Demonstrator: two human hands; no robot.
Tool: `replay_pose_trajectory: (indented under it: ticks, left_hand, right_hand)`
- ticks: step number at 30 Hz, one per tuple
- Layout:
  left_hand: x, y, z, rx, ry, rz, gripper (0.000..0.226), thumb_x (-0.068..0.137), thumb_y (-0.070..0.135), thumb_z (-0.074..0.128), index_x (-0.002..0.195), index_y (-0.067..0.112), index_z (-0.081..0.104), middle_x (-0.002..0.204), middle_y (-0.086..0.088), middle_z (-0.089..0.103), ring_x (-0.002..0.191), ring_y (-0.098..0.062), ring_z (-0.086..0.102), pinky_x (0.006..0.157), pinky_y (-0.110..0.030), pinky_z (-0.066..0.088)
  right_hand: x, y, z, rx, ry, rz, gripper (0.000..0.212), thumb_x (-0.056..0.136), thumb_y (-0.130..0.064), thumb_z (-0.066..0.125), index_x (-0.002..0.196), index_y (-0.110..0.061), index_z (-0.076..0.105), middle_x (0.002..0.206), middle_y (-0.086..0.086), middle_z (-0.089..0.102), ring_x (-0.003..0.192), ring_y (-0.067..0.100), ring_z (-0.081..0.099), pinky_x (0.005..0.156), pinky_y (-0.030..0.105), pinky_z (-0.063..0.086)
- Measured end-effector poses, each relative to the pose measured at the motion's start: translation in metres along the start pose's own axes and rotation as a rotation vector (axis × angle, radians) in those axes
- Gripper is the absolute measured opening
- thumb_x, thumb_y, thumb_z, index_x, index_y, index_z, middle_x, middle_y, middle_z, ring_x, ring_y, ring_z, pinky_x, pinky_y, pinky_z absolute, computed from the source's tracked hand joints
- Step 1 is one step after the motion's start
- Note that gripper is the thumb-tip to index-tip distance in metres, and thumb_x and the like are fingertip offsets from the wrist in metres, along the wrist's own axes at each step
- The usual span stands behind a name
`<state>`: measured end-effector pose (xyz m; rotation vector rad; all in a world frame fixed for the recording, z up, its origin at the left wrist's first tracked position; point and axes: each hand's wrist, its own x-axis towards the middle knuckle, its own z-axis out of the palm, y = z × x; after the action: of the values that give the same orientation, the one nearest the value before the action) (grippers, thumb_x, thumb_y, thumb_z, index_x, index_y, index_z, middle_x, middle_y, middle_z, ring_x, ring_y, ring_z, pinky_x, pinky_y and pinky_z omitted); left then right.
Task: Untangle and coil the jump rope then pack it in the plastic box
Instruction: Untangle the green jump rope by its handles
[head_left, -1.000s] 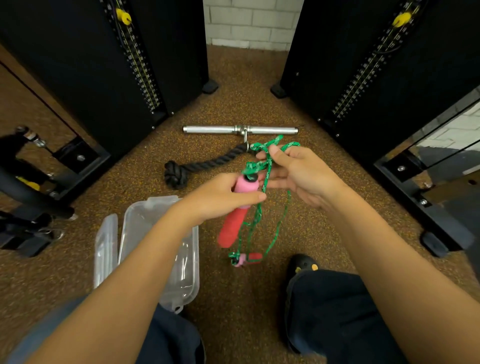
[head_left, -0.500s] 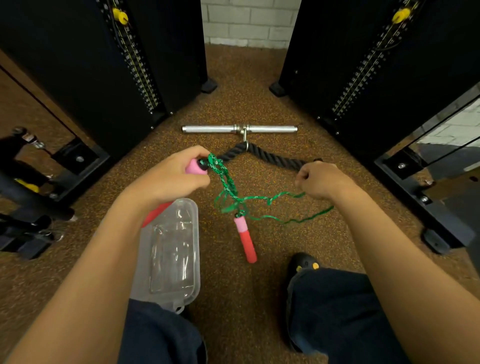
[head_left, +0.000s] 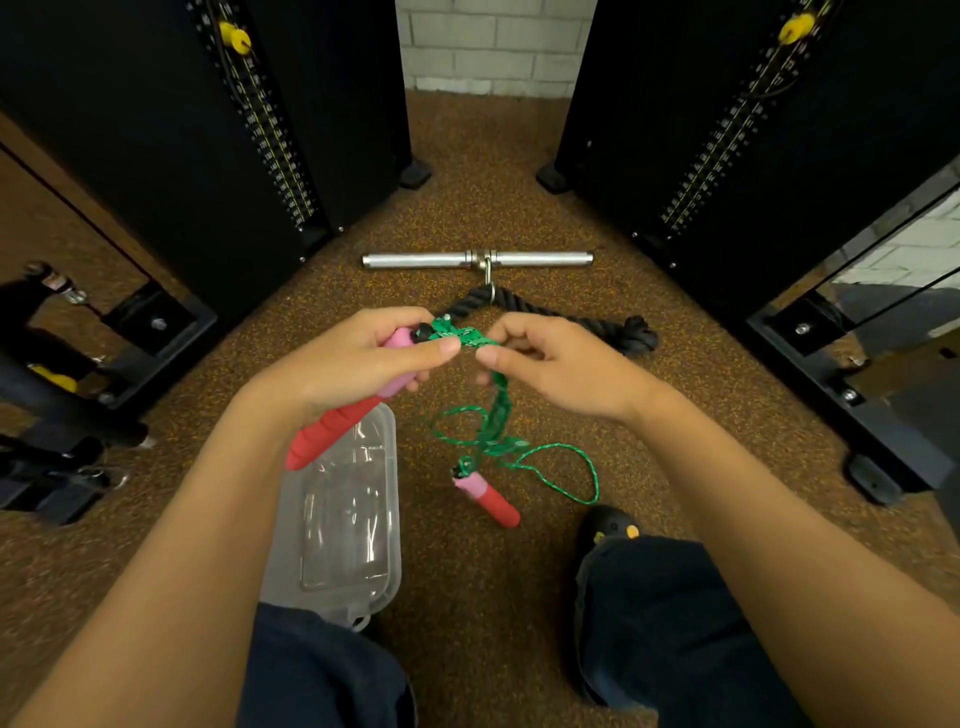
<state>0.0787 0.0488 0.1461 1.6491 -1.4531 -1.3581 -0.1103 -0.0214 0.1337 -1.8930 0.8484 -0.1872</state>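
Note:
My left hand (head_left: 358, 358) grips one pink-and-red handle (head_left: 332, 426) of the jump rope, the handle pointing down-left. The green cord (head_left: 496, 415) leaves that handle's top in a twisted tangle. My right hand (head_left: 561, 364) pinches the cord right beside the left thumb. From there the cord hangs down in loose loops to the floor. The second pink-and-red handle (head_left: 485, 493) lies on the floor below the hands. The clear plastic box (head_left: 343, 525) sits on the floor under my left forearm, partly hidden by it.
A steel bar (head_left: 478, 259) with a black rope attachment (head_left: 597, 325) lies on the speckled floor beyond my hands. Black weight-stack machines (head_left: 249, 130) stand left and right. My dark-trousered knees and a black shoe (head_left: 608, 530) are at the bottom.
My right hand came in from the right to meet the left at the cord near the handle. The hanging cord and the loose handle shifted slightly.

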Motion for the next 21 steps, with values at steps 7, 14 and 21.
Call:
replay_pose_trajectory:
  ticks: [7,14,21]
  left_hand:
    - [0.001,0.004,0.006,-0.038,-0.044,-0.111,0.024,0.092,0.033,0.047,0.101,0.018,0.064,0.068,-0.008,0.065,0.059,-0.016,0.061,0.061,-0.023,0.050]
    - [0.003,0.008,0.016,-0.048,-0.028,-0.111,0.024,0.091,0.030,0.052,0.087,0.011,0.067,0.066,-0.004,0.061,0.055,-0.016,0.059,0.061,-0.027,0.047]
    - [0.001,0.001,0.003,-0.031,-0.068,-0.108,0.022,0.082,0.025,0.053,0.080,0.009,0.068,0.065,-0.003,0.061,0.060,-0.016,0.059,0.068,-0.032,0.047]
  right_hand:
    - [-0.004,0.005,-0.014,-0.192,0.208,-0.070,0.009,0.091,-0.024,0.056,0.093,-0.015,0.058,0.082,0.005,0.062,0.070,0.014,0.061,0.065,0.019,0.045]
    - [-0.003,0.001,0.004,-0.364,0.205,-0.318,0.018,0.088,-0.026,0.061,0.100,-0.013,0.061,0.096,-0.003,0.055,0.088,0.010,0.054,0.083,0.025,0.046]
    - [0.000,0.004,-0.013,0.195,0.281,-0.032,0.014,0.096,-0.021,0.047,0.083,-0.022,0.053,0.083,0.004,0.061,0.079,0.022,0.064,0.079,0.037,0.055]
